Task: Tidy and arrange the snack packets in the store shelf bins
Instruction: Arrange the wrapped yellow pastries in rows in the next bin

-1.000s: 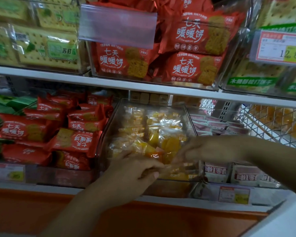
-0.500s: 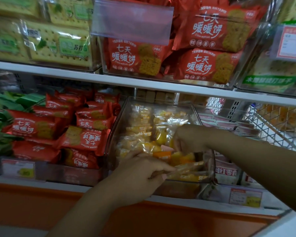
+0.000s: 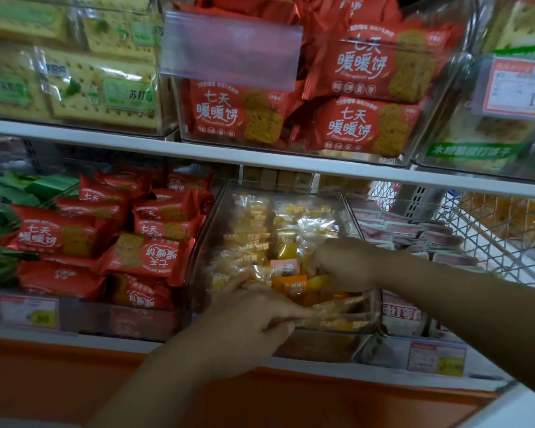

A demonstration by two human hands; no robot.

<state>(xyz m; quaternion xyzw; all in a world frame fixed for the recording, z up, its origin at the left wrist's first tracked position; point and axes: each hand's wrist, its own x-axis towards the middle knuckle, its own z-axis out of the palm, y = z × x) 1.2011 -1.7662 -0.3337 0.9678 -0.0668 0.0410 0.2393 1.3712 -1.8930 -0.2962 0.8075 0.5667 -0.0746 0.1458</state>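
The clear bin [image 3: 203, 242] sits on the low shelf [image 3: 306, 367], near the middle of the view. It is full of yellow snack packets [image 3: 254, 223]. Both hands are inside it. The left hand [image 3: 250, 322] comes in from 7 o'clock, and its fingers [image 3: 291, 312] pinch a flat see-through packet [image 3: 337, 307] at the 6 o'clock side of the bin, by the front wall. The right hand [image 3: 343, 267] comes in from 4 o'clock. Its fingers are curled down into the pile by an orange packet [image 3: 291, 287], but I cannot tell if they hold one. At 9 o'clock from the bin lie red packets [image 3: 145, 257], and past them green packets [image 3: 0, 242]. At 3 o'clock from the bin lie pink packets [image 3: 414, 230], then a wire basket [image 3: 491, 242]. At 12 o'clock, on the top shelf [image 3: 198, 151], sit big red packs [image 3: 365, 128].
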